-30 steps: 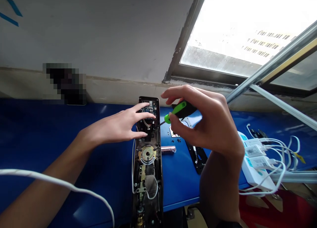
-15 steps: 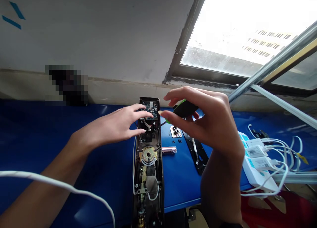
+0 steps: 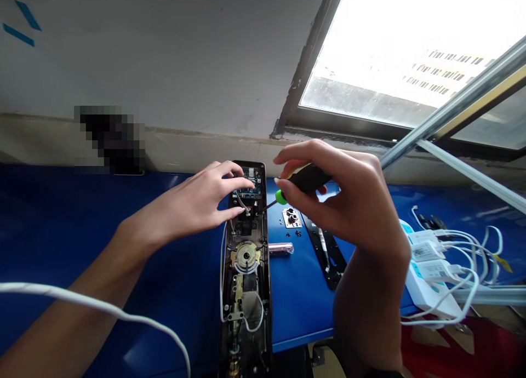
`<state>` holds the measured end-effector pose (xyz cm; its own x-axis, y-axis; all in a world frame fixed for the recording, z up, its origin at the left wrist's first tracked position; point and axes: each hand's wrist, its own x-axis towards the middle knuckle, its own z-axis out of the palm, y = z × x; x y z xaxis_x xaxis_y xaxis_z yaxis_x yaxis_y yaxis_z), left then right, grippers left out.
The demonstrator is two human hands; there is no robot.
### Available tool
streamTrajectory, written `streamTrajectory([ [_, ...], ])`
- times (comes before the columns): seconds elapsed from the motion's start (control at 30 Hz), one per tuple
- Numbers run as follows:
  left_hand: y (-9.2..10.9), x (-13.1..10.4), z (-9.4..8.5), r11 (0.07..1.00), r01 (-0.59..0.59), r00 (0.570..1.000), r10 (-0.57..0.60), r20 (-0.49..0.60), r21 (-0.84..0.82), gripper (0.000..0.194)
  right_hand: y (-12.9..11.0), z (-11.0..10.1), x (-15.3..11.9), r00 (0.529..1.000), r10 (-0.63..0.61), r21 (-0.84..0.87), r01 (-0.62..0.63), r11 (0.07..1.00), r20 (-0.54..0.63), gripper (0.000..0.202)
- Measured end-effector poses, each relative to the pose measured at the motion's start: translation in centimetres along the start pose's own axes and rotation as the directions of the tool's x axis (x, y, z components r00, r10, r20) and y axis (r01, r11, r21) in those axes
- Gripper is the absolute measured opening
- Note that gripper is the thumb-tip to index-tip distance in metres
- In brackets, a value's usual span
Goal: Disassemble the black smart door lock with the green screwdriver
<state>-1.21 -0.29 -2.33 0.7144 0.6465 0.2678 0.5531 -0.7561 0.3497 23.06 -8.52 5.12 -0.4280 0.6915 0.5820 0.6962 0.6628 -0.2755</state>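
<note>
My right hand [image 3: 343, 192] grips a screwdriver [image 3: 307, 178] by its black and green handle. The thin shaft slants down left into an opened long dark housing [image 3: 267, 282], which looks like an electronic door lock. Its tip sits near a small dark part below the circuit board [image 3: 253, 192]; the exact contact is too small to make out. My left hand [image 3: 205, 194] lies over the upper left of the housing, fingers spread, fingertips at the board and thumb by a white-wired connector [image 3: 247, 211]. Lower in the housing are a round brass-coloured mechanism [image 3: 246, 256] and a white wire.
Right of the housing on the blue table [image 3: 293, 312] lie a small camera-like module [image 3: 291, 217], loose screws [image 3: 298, 233], a pinkish cylinder [image 3: 281, 249] and a black panel [image 3: 335, 268]. Farther right stands a white power strip [image 3: 427, 290] with several cables. A white cable [image 3: 135, 316] crosses the lower left.
The screwdriver handle has turned in my right hand, so more black and a green collar show. My left fingers have shifted slightly up over the housing.
</note>
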Motion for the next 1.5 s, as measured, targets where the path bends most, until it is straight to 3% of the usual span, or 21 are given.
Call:
streamTrajectory([
  [0.13, 0.4, 0.1, 0.0, 0.998, 0.004, 1.0, -0.002, 0.029, -0.055, 0.042, -0.3, -0.1, 0.0, 0.999, 0.003, 0.079, -0.007, 0.997, 0.051, 0.046],
  [0.37, 0.8, 0.3, -0.3, 0.996, 0.0, 0.998, 0.006, 0.063, -0.086, 0.038, 0.0, 0.2, 0.0, 1.0, 0.012, -0.002, -0.012, 1.0, -0.018, 0.014],
  [0.53, 0.6, 0.3, -0.1, 0.998, 0.0, 0.998, 0.005, 0.068, -0.065, 0.035, -0.2, -0.1, -0.1, 1.0, 0.016, 0.032, -0.017, 0.999, 0.022, 0.044],
  [0.77, 0.6, 0.3, 0.1, 0.997, -0.001, 0.996, 0.008, 0.084, -0.083, 0.031, 0.2, -0.1, -0.1, 1.0, 0.019, 0.003, -0.019, 1.0, -0.009, 0.018],
  [0.9, 0.5, 0.3, 0.1, 0.998, -0.01, 0.997, 0.016, 0.078, -0.069, 0.031, 0.4, 0.0, -0.1, 1.0, -0.011, 0.039, 0.011, 0.999, -0.001, 0.044],
  [0.97, 0.5, 0.3, 0.1, 0.998, -0.014, 0.997, 0.019, 0.071, -0.066, 0.031, 0.5, 0.0, 0.0, 1.0, -0.017, 0.036, 0.017, 0.999, -0.002, 0.044],
  [1.07, 0.5, 0.3, 0.3, 0.998, -0.02, 0.997, 0.025, 0.071, -0.066, 0.031, 0.5, 0.2, 0.0, 0.999, 0.01, -0.015, -0.01, 1.0, -0.035, 0.032],
  [1.33, 0.9, 0.2, 0.4, 0.997, -0.053, 0.997, 0.055, 0.048, -0.054, 0.036, -0.8, -0.4, -0.1, 0.98, 0.132, 0.048, -0.126, 0.991, -0.148, 0.034],
  [1.5, 2.1, 0.6, 0.9, 0.99, -0.125, 0.991, 0.127, 0.03, -0.066, 0.029, -0.6, -0.7, -0.3, 0.948, 0.089, 0.111, -0.058, 0.992, -0.305, 0.024],
])
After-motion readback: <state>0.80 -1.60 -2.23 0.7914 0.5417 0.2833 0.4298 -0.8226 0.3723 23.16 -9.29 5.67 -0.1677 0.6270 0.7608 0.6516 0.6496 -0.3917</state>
